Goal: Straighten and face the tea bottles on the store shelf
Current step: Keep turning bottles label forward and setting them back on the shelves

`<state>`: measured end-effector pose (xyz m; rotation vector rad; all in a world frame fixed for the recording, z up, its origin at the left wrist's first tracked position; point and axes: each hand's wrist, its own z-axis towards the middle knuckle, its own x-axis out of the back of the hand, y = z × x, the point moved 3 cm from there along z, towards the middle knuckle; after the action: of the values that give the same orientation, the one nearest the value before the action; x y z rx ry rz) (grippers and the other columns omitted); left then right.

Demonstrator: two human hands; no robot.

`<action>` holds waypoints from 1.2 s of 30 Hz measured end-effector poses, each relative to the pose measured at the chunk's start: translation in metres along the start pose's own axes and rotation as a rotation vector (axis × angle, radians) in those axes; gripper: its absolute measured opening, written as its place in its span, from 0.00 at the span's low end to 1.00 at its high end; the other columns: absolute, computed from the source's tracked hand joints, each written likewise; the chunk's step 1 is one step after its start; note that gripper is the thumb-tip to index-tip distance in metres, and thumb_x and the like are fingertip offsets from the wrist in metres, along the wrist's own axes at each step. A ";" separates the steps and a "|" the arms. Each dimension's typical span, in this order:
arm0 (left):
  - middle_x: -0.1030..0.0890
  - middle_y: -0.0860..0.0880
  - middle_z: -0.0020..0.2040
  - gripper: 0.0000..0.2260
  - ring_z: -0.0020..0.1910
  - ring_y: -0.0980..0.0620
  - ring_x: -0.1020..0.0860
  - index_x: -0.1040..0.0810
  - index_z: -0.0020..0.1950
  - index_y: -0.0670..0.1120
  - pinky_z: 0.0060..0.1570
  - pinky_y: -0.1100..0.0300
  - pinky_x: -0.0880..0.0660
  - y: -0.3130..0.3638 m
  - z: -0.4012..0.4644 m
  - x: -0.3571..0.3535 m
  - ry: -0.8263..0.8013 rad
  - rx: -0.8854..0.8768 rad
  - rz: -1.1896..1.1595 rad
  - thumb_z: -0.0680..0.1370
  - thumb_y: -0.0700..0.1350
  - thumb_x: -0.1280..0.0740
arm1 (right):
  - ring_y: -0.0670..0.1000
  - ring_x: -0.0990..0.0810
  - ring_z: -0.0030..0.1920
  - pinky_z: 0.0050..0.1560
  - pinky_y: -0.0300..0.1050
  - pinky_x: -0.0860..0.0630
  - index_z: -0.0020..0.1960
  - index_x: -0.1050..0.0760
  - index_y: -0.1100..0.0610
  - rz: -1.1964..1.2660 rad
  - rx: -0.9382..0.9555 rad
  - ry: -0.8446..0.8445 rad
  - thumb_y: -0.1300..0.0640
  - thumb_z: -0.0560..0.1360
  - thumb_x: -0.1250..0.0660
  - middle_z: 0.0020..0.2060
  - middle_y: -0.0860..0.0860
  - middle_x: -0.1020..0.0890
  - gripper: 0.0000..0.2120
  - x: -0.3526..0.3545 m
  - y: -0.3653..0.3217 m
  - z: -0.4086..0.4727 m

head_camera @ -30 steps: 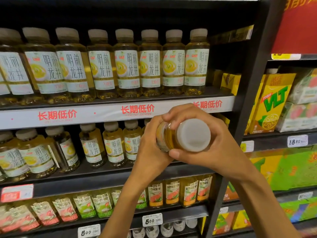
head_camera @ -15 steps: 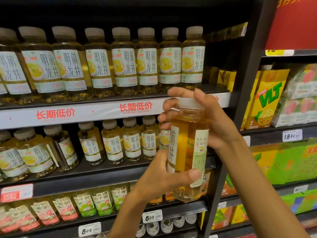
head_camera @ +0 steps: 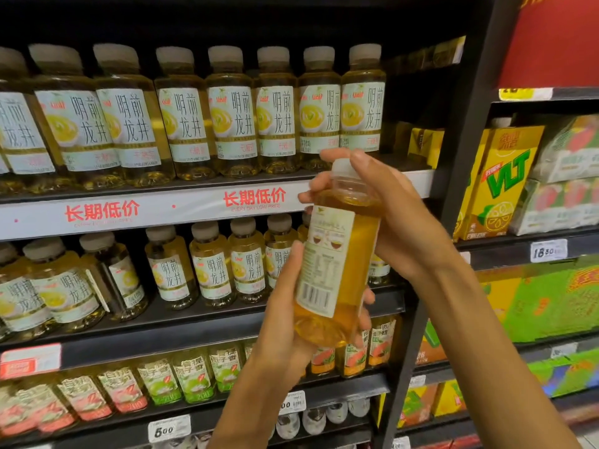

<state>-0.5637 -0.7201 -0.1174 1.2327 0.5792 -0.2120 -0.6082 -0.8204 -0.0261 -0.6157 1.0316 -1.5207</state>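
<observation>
- held bottle (head_camera: 337, 270) hides shelf bottles behind it
- leftmost top-row bottle (head_camera: 13, 124) cut by frame edge
- back-label print too small to read

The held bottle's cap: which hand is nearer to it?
Right. The right hand curls its fingers round the cap and neck; the left hand grips the bottle low on its body, near the base.

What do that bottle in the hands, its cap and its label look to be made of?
Held tea bottle: seemingly clear, glossy plastic, since the amber tea shows through. Cap: matte whitish plastic, probably. Label: a printed wrap with barcode, paper or film; I cannot tell which.
</observation>
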 end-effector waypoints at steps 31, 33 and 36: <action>0.17 0.41 0.45 0.28 0.40 0.47 0.17 0.19 0.56 0.48 0.42 0.53 0.19 0.010 0.003 0.000 0.125 -0.021 0.113 0.72 0.69 0.40 | 0.57 0.18 0.54 0.55 0.50 0.21 0.55 0.24 0.53 -0.199 -0.046 0.097 0.46 0.70 0.35 0.47 0.53 0.16 0.17 -0.001 0.006 0.010; 0.19 0.39 0.41 0.30 0.35 0.46 0.19 0.20 0.56 0.42 0.36 0.54 0.21 0.009 0.002 -0.006 0.041 0.062 -0.103 0.74 0.67 0.42 | 0.58 0.18 0.56 0.57 0.52 0.22 0.58 0.25 0.54 -0.041 -0.090 0.053 0.48 0.71 0.35 0.49 0.55 0.16 0.18 0.000 0.013 0.009; 0.19 0.38 0.41 0.32 0.35 0.44 0.19 0.20 0.55 0.37 0.36 0.53 0.20 0.007 0.000 -0.013 -0.029 0.104 -0.319 0.74 0.66 0.41 | 0.58 0.18 0.54 0.58 0.52 0.22 0.57 0.23 0.53 0.065 -0.149 0.056 0.43 0.70 0.34 0.48 0.55 0.16 0.20 0.002 0.020 0.011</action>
<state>-0.5713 -0.7201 -0.1046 1.2307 0.7458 -0.5329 -0.5896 -0.8245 -0.0387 -0.6402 1.2047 -1.4203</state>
